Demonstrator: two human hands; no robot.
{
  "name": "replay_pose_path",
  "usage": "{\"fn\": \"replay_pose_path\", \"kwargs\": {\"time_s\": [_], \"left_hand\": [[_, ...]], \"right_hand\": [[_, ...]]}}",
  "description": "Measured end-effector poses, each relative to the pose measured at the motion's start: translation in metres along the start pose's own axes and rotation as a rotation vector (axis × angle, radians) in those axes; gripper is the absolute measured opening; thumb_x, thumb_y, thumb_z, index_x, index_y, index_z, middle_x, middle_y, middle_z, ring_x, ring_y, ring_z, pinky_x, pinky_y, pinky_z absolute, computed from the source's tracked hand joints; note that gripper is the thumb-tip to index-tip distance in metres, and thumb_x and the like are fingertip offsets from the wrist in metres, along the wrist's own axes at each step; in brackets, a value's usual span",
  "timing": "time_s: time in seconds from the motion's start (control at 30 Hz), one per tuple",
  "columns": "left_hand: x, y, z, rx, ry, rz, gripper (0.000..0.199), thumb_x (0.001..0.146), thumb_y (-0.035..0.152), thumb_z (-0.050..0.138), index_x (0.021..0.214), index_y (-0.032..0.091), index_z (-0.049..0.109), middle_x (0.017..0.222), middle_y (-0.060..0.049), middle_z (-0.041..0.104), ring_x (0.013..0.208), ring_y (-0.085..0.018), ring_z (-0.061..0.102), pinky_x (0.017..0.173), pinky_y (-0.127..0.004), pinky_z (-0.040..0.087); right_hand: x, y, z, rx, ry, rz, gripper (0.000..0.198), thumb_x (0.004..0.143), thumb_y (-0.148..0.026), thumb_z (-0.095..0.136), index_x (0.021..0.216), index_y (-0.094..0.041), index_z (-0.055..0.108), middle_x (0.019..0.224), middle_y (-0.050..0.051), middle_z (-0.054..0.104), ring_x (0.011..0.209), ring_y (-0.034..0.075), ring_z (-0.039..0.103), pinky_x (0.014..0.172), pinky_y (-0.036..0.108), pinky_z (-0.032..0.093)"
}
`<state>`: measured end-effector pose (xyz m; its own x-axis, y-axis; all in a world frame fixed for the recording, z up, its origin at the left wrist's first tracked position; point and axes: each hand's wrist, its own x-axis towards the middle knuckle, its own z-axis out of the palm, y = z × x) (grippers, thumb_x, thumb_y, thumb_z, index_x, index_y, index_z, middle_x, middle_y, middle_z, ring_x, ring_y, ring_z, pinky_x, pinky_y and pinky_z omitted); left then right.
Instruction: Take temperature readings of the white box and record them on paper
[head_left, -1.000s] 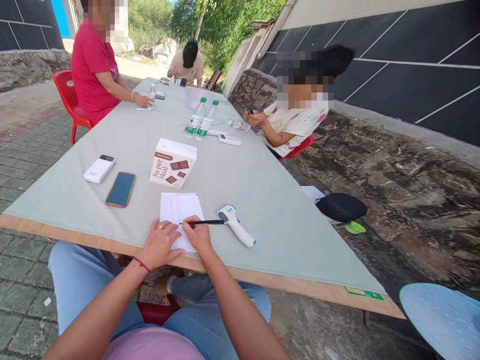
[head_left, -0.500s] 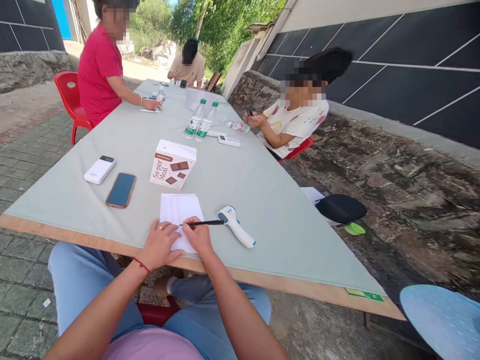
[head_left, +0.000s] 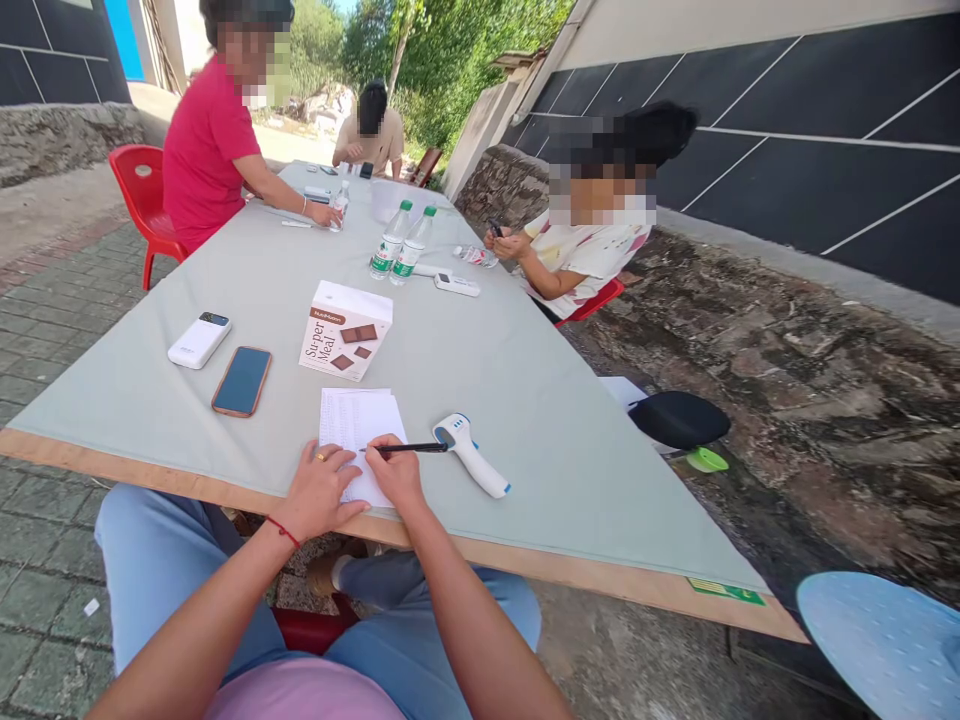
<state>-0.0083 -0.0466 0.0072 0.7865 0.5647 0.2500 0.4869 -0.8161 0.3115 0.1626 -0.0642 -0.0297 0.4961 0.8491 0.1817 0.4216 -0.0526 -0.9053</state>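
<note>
Currently, the right hand (head_left: 396, 475) is closed around a slim black pen (head_left: 420, 447), its tip at the written sheets of white paper (head_left: 364, 408) near the front edge of the worktop (head_left: 585, 480). The left hand (head_left: 324, 490) lies flat across the lower left part of the paper, grasping nothing, fingers slightly apart and thumb pointing towards the right hand; it wears a ring, with a red string bracelet (head_left: 283, 530) at the wrist. Just beyond the pen's rear end lies a white handheld thermometer (head_left: 480, 465). Behind the paper stands a "Super Meal" box (head_left: 345, 330), with a dark-screened phone (head_left: 241, 382) and a white device (head_left: 199, 340) to its left. Further back, two green-capped bottles (head_left: 400, 248) stand side by side. At left a person in red (head_left: 210, 150) touches a clear bottle (head_left: 341, 203); at right another person (head_left: 589, 250) holds a small dark object (head_left: 495, 229).
</note>
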Motion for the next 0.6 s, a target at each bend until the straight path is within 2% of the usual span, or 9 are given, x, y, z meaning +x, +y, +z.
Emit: {"fn": "replay_pose_path", "kwargs": {"time_s": [0.17,0.6], "left_hand": [[0.0002,-0.0003,0.0001,0.0,0.0,0.002,0.038,0.079,0.046,0.07,0.108,0.022,0.066,0.125,-0.009,0.062,0.119,-0.03,0.05,0.107,-0.055,0.029],[-0.0004,-0.0002,0.0006,0.0,0.01,-0.007,0.039,0.078,0.045,0.072,0.108,0.022,0.066,0.126,-0.008,0.062,0.119,-0.03,0.05,0.107,-0.054,0.028]], "right_hand": [[-0.0001,-0.0005,-0.001,0.002,-0.018,0.002,0.015,0.065,-0.036,0.052,0.066,-0.023,0.059,0.058,-0.002,0.062,0.057,0.018,0.055,0.061,0.031,0.045],[0.0003,-0.0027,-0.0023,0.058,0.046,0.023,0.017,0.064,-0.038,0.052,0.065,-0.023,0.058,0.06,0.0,0.063,0.058,0.018,0.056,0.061,0.03,0.047]]}}
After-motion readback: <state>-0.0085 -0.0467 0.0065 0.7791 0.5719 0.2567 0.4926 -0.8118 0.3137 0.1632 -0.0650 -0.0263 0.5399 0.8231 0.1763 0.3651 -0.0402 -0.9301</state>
